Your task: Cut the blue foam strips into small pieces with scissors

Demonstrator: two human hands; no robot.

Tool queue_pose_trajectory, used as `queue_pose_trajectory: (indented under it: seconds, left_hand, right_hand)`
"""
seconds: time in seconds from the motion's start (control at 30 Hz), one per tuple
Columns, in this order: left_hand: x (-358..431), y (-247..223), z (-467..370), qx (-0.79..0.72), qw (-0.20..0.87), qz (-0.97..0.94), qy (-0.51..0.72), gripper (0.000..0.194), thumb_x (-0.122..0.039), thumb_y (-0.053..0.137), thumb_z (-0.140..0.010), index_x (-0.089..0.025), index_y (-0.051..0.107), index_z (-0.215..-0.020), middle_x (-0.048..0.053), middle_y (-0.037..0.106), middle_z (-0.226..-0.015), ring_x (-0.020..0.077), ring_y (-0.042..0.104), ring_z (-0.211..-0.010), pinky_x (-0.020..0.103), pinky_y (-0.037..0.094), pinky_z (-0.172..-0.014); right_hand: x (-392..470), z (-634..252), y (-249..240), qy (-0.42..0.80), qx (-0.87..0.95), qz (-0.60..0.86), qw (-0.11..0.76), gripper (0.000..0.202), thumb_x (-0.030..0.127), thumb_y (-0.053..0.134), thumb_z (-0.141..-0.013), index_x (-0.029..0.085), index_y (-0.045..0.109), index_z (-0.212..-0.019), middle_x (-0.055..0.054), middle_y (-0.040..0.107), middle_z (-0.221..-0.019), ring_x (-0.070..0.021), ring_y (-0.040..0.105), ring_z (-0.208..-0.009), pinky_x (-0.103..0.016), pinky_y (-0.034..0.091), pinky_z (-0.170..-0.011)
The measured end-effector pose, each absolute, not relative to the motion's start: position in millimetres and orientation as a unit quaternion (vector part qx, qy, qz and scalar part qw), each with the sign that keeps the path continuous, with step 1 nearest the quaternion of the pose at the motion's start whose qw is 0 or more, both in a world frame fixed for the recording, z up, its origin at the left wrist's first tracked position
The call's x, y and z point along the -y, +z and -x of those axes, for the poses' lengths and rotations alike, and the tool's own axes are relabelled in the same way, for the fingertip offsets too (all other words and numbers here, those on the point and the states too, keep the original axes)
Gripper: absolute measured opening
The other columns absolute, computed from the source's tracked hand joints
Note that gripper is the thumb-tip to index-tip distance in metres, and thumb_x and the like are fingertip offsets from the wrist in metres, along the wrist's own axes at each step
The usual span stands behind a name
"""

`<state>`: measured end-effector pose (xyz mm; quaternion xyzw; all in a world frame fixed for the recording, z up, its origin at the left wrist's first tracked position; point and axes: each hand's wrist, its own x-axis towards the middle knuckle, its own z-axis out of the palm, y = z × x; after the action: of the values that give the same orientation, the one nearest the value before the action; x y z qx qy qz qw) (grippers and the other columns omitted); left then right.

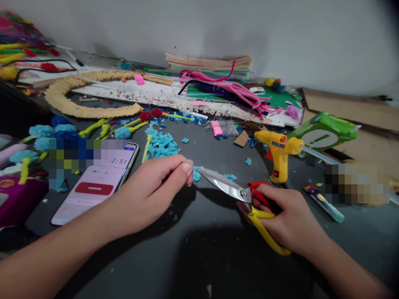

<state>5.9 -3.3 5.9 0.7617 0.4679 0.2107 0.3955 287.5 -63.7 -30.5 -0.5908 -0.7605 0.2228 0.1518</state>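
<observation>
The left hand's (165,185) thumb and forefinger press together, anything pinched hidden. The right hand's (289,216) fingers wrap scissors (224,185). Blue clippings (162,144) lie toward the table's (149,265) far edge.

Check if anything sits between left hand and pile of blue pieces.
Nothing visible does. The pile of blue pieces lies just beyond the left hand; a yellowish stem lies along its left edge. The scissors, in the right hand, are off right.

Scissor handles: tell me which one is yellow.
The lower handle, its loop curving below the fingers of the right hand; the upper handle is red.
</observation>
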Motion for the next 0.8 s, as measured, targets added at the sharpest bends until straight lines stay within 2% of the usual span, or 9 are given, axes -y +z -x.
queue_pose_trajectory:
  seconds: [0.3,0.53,0.8]
  left_hand:
    - [4.4,4.4,-6.6,-0.467,0.394,-0.763,0.211,0.034,-0.035,0.038,-0.1,-0.018,0.054,-0.075,-0.004,0.046,-0.061,0.0087,0.045,-0.057,0.021,0.036,-0.053]
    - [4.2,2.3,-4.3,-0.464,0.388,-0.766,0.216,0.032,-0.036,0.039,-0.1,-0.019,0.055,-0.078,-0.004,0.05,-0.064,0.0094,0.048,-0.059,0.021,0.038,-0.054]
    - [3.0,2.3,-3.9,-0.456,0.391,-0.769,0.218,0.028,-0.035,0.041,-0.1,-0.019,0.056,-0.081,-0.003,0.053,-0.067,0.0095,0.049,-0.061,0.021,0.039,-0.055]
  right_hand:
    - [63.5,-290.0,-33.7,0.213,0.768,0.582,0.161,0.022,0.012,0.062,-0.067,0.021,0.042,-0.066,0.006,0.033,-0.059,-0.0094,0.027,-0.055,-0.024,0.026,-0.051]
    - [63.4,-285.7,-30.0,0.216,0.757,0.597,0.154,0.03,0.028,0.068,-0.075,0.021,0.041,-0.066,0.007,0.036,-0.057,-0.0092,0.031,-0.053,-0.022,0.029,-0.049]
    - [62.4,-287.6,-29.5,0.23,0.756,0.595,0.146,0.031,0.031,0.068,-0.077,0.022,0.041,-0.067,0.006,0.037,-0.058,-0.0098,0.032,-0.053,-0.022,0.031,-0.05]
